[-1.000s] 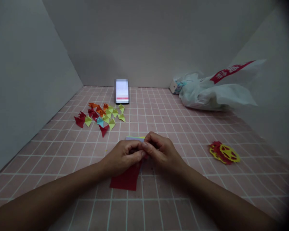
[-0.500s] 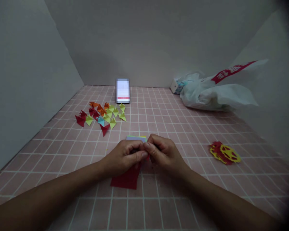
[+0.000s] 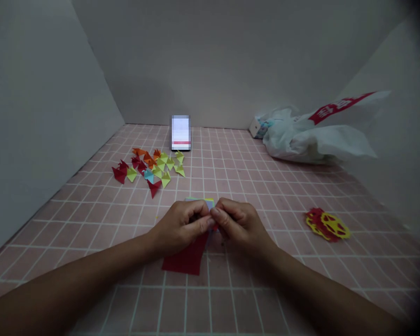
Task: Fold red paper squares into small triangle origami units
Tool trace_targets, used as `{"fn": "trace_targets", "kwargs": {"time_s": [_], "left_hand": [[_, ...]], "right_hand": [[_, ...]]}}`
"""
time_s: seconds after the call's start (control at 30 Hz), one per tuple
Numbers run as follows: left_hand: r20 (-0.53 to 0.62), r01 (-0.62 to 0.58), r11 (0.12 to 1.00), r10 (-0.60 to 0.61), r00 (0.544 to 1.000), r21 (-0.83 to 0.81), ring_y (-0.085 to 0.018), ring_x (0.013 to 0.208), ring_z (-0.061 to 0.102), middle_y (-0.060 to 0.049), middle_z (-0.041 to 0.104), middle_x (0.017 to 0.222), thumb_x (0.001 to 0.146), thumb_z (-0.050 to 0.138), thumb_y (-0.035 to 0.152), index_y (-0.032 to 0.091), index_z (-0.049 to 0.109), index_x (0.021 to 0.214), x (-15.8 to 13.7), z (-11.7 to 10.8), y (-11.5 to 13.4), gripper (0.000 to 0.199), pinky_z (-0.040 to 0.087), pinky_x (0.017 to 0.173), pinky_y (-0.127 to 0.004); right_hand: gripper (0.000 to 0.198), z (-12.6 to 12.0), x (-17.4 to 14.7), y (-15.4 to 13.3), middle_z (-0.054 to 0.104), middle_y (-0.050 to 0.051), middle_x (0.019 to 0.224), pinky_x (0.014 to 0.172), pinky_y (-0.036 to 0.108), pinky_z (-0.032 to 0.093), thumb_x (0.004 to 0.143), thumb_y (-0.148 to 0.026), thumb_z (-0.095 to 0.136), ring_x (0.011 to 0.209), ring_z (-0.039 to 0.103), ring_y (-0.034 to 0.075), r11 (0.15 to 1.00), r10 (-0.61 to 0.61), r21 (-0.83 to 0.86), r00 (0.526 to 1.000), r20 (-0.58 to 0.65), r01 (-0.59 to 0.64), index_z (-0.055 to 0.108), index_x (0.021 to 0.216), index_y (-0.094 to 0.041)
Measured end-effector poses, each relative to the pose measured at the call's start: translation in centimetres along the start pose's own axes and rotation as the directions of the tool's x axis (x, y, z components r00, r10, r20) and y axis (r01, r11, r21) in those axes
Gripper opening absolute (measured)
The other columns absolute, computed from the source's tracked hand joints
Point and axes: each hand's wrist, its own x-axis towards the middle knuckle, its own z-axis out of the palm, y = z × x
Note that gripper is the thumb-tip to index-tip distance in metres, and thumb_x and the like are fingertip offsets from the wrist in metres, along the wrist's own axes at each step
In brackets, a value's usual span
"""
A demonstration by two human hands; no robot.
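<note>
My left hand [image 3: 186, 226] and my right hand [image 3: 243, 226] meet at the fingertips, both closed in a pinch. Between them a small bit of red paper [image 3: 215, 228] shows; most of it is hidden by the fingers, so its shape cannot be made out. Under my left hand lies a flat red paper sheet [image 3: 184, 261] on the table. Just beyond the knuckles, a stack of coloured paper [image 3: 210, 204] in pale blue, green and yellow peeks out.
Several small folded paper figures [image 3: 157, 170] in red, orange, yellow-green and blue stand at the left. Behind them a phone [image 3: 181, 133] is propped upright, its screen lit. At the right are red and yellow paper cutouts [image 3: 331, 226], a white plastic bag [image 3: 301, 142] and a small box [image 3: 255, 127].
The view has shifted slightly, so everything on the table sits a little further right. My hands keep their pinch, with only slight finger movement.
</note>
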Motion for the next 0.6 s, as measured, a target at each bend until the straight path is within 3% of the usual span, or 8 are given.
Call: {"fn": "trace_targets", "kwargs": {"time_s": [0.2,0.4,0.6], "left_hand": [[0.132,0.092,0.982,-0.070,0.989,-0.166,-0.011,0.057,0.050,0.002,0.055,0.062,0.091,0.052,0.032,0.016,0.058,0.077,-0.17,0.28,-0.56,0.021,0.039,0.054,-0.022],[0.081,0.020,0.999,-0.016,0.997,-0.045,-0.010,0.054,0.045,0.003,0.051,0.059,0.089,0.054,0.030,0.016,0.057,0.070,-0.31,0.21,-0.17,0.023,0.035,0.050,-0.021],[0.110,0.012,0.991,0.003,0.994,-0.130,-0.011,0.059,0.051,0.001,0.055,0.064,0.095,0.046,0.034,0.016,0.056,0.073,-0.39,0.39,-0.15,0.030,0.040,0.056,-0.023]], "right_hand": [[0.037,0.09,-0.22,0.01,0.043,-0.004,0.054,0.050,0.026,0.030,0.095,-0.031,0.049,0.049,0.040,0.010,0.984,-0.069,-0.167,0.995,-0.066,0.057,0.043,0.061,-0.021],[0.035,0.28,-0.30,-0.13,0.041,-0.004,0.054,0.049,0.026,0.030,0.096,-0.030,0.046,0.048,0.039,0.010,0.979,-0.128,-0.167,0.990,-0.063,0.116,0.039,0.062,-0.022],[0.036,0.15,-0.47,-0.18,0.044,-0.003,0.056,0.050,0.026,0.031,0.097,-0.029,0.044,0.049,0.042,0.010,0.964,-0.160,-0.227,0.985,-0.063,0.142,0.043,0.062,-0.021]]}}
